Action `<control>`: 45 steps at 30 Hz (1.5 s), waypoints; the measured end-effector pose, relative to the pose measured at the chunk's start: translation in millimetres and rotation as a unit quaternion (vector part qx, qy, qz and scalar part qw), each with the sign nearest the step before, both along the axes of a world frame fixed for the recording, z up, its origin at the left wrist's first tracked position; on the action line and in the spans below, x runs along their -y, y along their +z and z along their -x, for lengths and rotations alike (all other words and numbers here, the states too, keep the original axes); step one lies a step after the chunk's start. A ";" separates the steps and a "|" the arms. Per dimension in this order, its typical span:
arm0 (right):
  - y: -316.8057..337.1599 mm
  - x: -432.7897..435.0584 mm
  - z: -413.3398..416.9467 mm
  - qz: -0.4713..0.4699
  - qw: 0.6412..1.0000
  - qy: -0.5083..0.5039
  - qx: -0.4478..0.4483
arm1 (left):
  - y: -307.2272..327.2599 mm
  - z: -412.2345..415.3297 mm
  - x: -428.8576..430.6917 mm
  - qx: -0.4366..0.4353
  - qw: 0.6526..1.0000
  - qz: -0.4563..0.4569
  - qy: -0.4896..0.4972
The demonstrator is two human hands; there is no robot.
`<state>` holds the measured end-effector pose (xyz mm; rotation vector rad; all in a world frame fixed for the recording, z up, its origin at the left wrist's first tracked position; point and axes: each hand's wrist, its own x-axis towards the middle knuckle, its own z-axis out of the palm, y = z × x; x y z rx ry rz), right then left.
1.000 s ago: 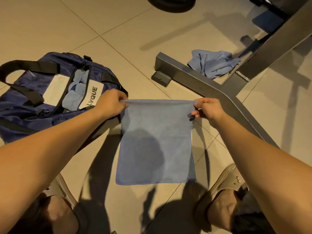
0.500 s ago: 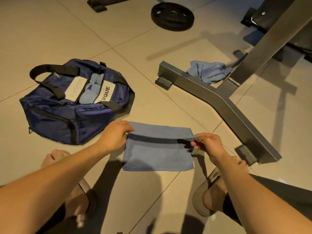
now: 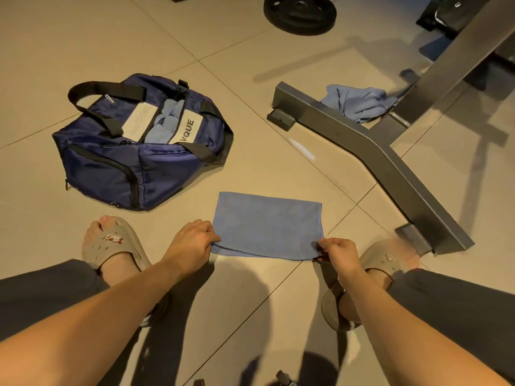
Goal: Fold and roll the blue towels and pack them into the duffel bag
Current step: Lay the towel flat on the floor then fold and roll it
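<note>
The folded towel (image 3: 267, 224) lies flat on the tiled floor (image 3: 250, 151) just ahead of your feet, a doubled rectangle with its layered edge toward you. Its far edge runs straight. The far left corner points toward the duffel bag (image 3: 117, 168), with a strip of bare tile between them. To the right, more bare tile separates the towel from the metal frame (image 3: 376, 151), whose foot sits out past your right sandal (image 3: 381, 260). Your left sandal (image 3: 117, 246) stands near the bag's near corner, to the left of your wrist.

Your left hand (image 3: 192, 240) has its grip narrow on the towel's near left corner, fingers curled over the layers. Your right hand (image 3: 338, 253) pinches the near right corner the same way, thumb and fingers closed on the cloth. Both corners sit right in your grips, and the rest of the towel spreads away from you.

The bag stands well to the left and farther off, unzipped, with rolled towels (image 3: 164, 121) showing in the opening. A crumpled towel (image 3: 359, 103) lies against the far side of the frame. A weight plate (image 3: 299, 13) lies on the floor far ahead.
</note>
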<state>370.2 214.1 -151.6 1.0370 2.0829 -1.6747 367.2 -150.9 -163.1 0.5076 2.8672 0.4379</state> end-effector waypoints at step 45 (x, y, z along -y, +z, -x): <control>-15.1 3.0 104.5 -0.177 0.969 0.120 0.127 | -4.7 130.3 -28.4 0.301 0.901 -0.161 0.267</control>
